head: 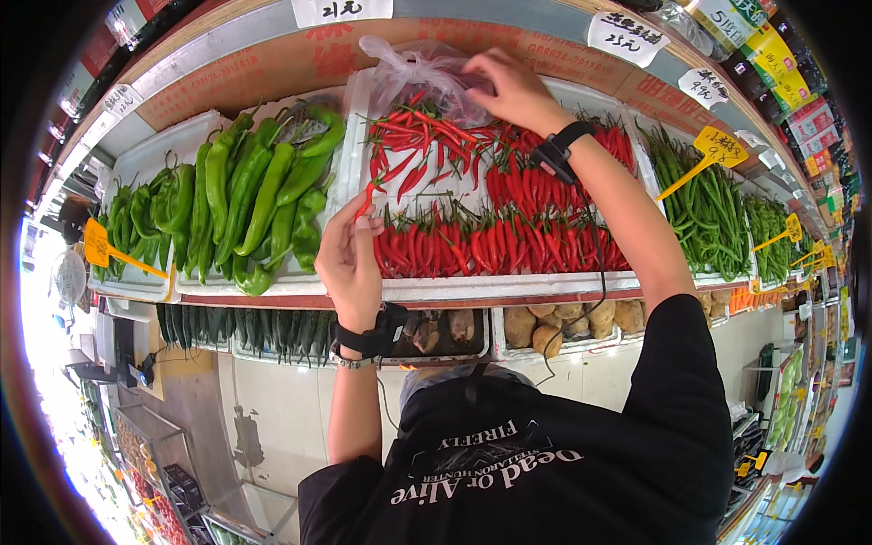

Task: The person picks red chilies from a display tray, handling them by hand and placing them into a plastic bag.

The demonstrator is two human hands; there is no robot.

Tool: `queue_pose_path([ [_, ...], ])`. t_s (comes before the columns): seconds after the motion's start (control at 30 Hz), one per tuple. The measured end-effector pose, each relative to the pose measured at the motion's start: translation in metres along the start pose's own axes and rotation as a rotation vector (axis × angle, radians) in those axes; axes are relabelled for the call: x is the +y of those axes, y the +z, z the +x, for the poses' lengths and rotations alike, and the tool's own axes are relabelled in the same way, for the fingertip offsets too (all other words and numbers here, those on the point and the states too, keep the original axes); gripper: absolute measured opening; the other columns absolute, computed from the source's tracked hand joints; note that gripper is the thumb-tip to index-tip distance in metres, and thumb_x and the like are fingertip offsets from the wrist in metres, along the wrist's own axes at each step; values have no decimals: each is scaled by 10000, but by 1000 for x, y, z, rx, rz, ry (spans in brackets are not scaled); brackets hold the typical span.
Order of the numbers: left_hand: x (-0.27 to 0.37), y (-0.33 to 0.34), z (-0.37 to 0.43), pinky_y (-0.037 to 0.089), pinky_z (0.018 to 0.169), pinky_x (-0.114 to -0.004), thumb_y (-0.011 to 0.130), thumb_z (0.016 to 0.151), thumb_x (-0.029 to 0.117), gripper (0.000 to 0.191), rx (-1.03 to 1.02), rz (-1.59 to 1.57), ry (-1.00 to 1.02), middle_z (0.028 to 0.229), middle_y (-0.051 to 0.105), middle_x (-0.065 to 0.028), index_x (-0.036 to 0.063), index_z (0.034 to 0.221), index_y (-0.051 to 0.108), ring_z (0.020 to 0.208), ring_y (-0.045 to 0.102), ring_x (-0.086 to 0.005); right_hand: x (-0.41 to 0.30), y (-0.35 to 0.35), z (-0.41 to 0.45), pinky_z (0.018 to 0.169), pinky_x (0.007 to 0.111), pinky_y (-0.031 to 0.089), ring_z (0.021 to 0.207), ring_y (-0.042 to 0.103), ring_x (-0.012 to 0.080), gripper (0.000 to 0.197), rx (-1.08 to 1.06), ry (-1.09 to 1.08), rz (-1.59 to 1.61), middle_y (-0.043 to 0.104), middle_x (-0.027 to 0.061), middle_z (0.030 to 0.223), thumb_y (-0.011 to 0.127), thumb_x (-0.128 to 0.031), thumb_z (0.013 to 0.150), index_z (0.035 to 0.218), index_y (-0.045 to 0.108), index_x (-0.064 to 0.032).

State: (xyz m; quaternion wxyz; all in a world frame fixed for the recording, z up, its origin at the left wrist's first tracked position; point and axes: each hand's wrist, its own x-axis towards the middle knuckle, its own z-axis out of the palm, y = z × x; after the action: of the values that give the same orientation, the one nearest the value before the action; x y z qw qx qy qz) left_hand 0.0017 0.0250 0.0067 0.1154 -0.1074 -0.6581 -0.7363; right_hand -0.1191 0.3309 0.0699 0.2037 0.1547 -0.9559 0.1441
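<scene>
My left hand [351, 262] pinches a single red chili pepper [368, 203] between thumb and fingertips, over the left side of a white foam box [443, 187]. Inside that box, red chilies stand in neat upright rows [504, 245] along the front and right. A looser heap of red chilies [422, 133] lies behind them. At the back rests a knotted clear plastic bag [429, 75] with dark red contents. My right hand [507, 88] is at the bag's right side, fingers curved; whether it grips the plastic cannot be made out.
Large green peppers [245, 191] fill the foam box to the left. Thin green chilies [698, 197] lie to the right, with a yellow price tag [721, 146]. Potatoes [545, 327] and cucumbers [283, 334] sit on a lower tier. A black cable [599, 272] hangs from my right wrist.
</scene>
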Motion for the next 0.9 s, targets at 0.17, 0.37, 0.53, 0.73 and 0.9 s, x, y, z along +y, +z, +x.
queue_pose_path([
  [0.17,-1,-1,-1,525,826,-262,517,1007,67,294,-6,49,5,1045,665,-97,-44,1265,606,884,642,-115,-105,13,5,819,276,546,907,655,115,369,-491,-63,841,669,64,1084,645,-197,958,1307,583,-95],
  [0.37,-9,1,0,534,772,-244,566,958,7,312,11,105,64,1033,657,-117,-35,1265,608,868,668,-133,-138,25,2,760,264,561,892,668,110,262,-611,31,1080,678,77,1039,632,-147,966,1203,624,-36],
  [0.53,-5,-1,-2,528,847,-241,527,990,9,317,-56,141,17,1112,675,-136,-66,1296,556,946,655,-118,-122,40,3,719,255,544,835,654,77,192,-733,-161,916,681,28,993,669,-61,918,1105,653,-20],
  [0.73,0,0,-2,550,764,-291,575,913,-32,332,-13,140,32,1053,662,-159,-41,1244,597,867,685,-184,-119,42,10,690,332,490,782,649,198,110,-447,-376,588,645,81,818,664,-29,833,940,687,-29],
  [0.9,16,-3,-8,540,756,-305,576,892,-46,240,-95,465,246,1033,633,-160,-30,1127,619,866,675,-240,-96,73,20,864,409,503,974,613,308,176,-350,-492,278,622,112,1004,608,13,808,970,657,-36],
])
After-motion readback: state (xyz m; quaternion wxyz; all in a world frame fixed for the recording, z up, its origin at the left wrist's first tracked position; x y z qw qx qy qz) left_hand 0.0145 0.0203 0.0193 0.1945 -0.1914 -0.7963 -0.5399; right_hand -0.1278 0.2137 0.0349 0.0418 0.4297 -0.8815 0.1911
